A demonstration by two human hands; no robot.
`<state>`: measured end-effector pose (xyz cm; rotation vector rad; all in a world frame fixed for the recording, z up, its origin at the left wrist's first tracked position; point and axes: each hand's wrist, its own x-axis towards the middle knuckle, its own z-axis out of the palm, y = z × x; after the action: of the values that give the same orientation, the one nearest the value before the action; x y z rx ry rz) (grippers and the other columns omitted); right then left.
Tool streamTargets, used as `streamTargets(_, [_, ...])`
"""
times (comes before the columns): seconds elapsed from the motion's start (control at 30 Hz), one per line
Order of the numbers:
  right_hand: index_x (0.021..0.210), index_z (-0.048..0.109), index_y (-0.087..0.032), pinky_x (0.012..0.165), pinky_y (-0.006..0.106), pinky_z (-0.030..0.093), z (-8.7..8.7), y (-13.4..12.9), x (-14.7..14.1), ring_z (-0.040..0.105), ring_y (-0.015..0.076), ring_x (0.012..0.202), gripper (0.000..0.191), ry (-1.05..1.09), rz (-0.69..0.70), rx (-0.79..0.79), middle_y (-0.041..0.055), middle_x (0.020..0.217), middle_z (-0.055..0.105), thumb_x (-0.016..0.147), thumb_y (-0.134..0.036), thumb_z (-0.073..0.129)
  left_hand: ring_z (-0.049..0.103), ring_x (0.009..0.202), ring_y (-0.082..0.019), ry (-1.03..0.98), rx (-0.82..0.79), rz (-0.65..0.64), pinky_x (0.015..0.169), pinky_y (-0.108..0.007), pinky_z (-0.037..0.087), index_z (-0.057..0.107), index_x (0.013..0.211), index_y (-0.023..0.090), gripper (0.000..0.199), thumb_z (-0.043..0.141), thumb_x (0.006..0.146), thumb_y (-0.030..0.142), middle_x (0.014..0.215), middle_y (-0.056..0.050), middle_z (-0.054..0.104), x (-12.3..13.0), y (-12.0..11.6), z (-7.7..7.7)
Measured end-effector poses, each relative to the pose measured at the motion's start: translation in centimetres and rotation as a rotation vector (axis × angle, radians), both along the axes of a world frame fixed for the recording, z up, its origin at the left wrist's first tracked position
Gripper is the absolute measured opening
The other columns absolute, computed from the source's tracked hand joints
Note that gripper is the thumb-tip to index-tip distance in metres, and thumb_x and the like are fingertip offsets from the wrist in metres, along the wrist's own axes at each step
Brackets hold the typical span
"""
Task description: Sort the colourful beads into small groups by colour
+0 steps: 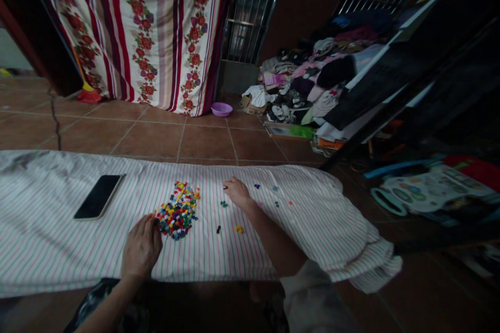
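A heap of small, many-coloured bead-like pieces (177,213) lies on a striped cloth (203,257). At the heap's left edge, my left hand (141,244) rests with its fingers close together and fingertips touching the pieces; what is between them is hard to make out. My right hand (236,191) pinches a small dark piece (225,188) just above the cloth, right of the heap. Around it lie little colour groups: green pieces (224,204), yellow pieces (238,229), black pieces (218,229), dark blue pieces (257,186), grey pieces (277,204) and an orange piece (290,203).
A smartphone (99,197) with a dark screen lies left of the heap. Beyond the cloth are a tiled floor (156,138), a floral curtain (144,31), a purple basin (222,109) and piled clothes (304,80). A child's plastic item (417,192) stands at right.
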<state>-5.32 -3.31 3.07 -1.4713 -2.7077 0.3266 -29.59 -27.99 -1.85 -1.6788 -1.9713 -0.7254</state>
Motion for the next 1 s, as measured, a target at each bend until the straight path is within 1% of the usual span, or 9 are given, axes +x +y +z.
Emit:
streamTargets(0.13, [0.103,0.070,-0.021,0.088,0.022,0.040,-1.2,0.2,-0.2,0.056,0.0145,0.099,0.026,0.023,0.017,0.004,0.0064,0.110,0.062,0.093,-0.022,0.047,0.058,0.105,-0.025,0.000,-0.003,-0.006,0.092,-0.040,0.048,0.054,0.107,0.011,0.023,0.045,0.087,0.019,0.109,-0.015,0.063,0.0,0.0,0.1])
streamTargets(0.23, [0.102,0.070,-0.019,0.087,0.021,0.040,-1.4,0.6,-0.8,0.056,0.0141,0.100,0.028,0.033,-0.002,0.007,0.0071,0.112,0.061,0.094,-0.020,0.044,0.058,0.105,-0.025,-0.001,0.002,-0.005,0.092,-0.040,0.048,0.054,0.107,0.011,0.023,0.045,0.087,0.019,0.109,-0.015,0.063,0.0,0.0,0.3])
streamTargets(0.4, [0.103,0.070,-0.018,0.087,0.024,0.040,-0.8,1.6,-2.7,0.056,0.0161,0.102,0.030,0.001,-0.052,0.002,0.0091,0.111,0.062,0.094,-0.015,0.042,0.058,0.105,-0.026,0.021,0.001,-0.005,0.092,-0.040,0.049,0.054,0.107,0.010,0.024,0.045,0.086,0.019,0.108,-0.015,0.063,0.0,0.0,0.2])
streamTargets(0.53, [0.109,0.065,-0.018,0.087,0.028,0.040,-0.4,1.7,-3.9,0.055,0.0189,0.103,0.033,-0.047,-0.110,0.020,0.0116,0.111,0.061,0.093,-0.010,0.038,0.058,0.106,-0.026,0.033,-0.006,-0.009,0.092,-0.040,0.049,0.054,0.106,0.011,0.024,0.046,0.086,0.019,0.109,-0.015,0.063,-0.2,0.1,0.0])
streamTargets(0.6, [0.113,0.063,-0.018,0.086,0.029,0.041,-0.4,1.6,-4.0,0.054,0.0198,0.103,0.036,-0.061,-0.128,0.032,0.0123,0.112,0.061,0.092,-0.008,0.035,0.058,0.107,-0.026,0.028,-0.011,-0.012,0.092,-0.041,0.049,0.053,0.107,0.011,0.024,0.046,0.086,0.019,0.109,-0.015,0.063,-0.2,0.1,0.0])
streamTargets(0.7, [0.114,0.061,-0.018,0.086,0.030,0.040,-0.2,1.5,-3.9,0.054,0.0202,0.103,0.038,-0.072,-0.110,0.024,0.0125,0.114,0.060,0.091,-0.006,0.032,0.058,0.107,-0.026,0.017,-0.007,-0.011,0.093,-0.041,0.049,0.052,0.109,0.012,0.025,0.045,0.087,0.019,0.111,-0.015,0.063,-0.1,0.0,-0.1])
streamTargets(0.9, [0.119,0.057,-0.017,0.087,0.030,0.038,0.0,1.9,-3.8,0.054,0.0213,0.106,0.036,-0.070,-0.087,-0.004,0.0127,0.116,0.060,0.092,-0.009,0.035,0.057,0.107,-0.026,0.014,-0.017,0.000,0.093,-0.041,0.049,0.052,0.109,0.011,0.025,0.045,0.087,0.020,0.110,-0.015,0.063,-0.1,0.0,-0.1])
streamTargets(1.0, [0.118,0.058,-0.017,0.088,0.028,0.037,0.0,2.1,-3.5,0.054,0.0200,0.107,0.034,-0.028,-0.090,-0.029,0.0114,0.116,0.061,0.092,-0.011,0.038,0.057,0.107,-0.026,0.006,-0.022,0.005,0.093,-0.041,0.049,0.052,0.108,0.011,0.025,0.044,0.087,0.020,0.110,-0.015,0.063,-0.1,0.1,0.0])
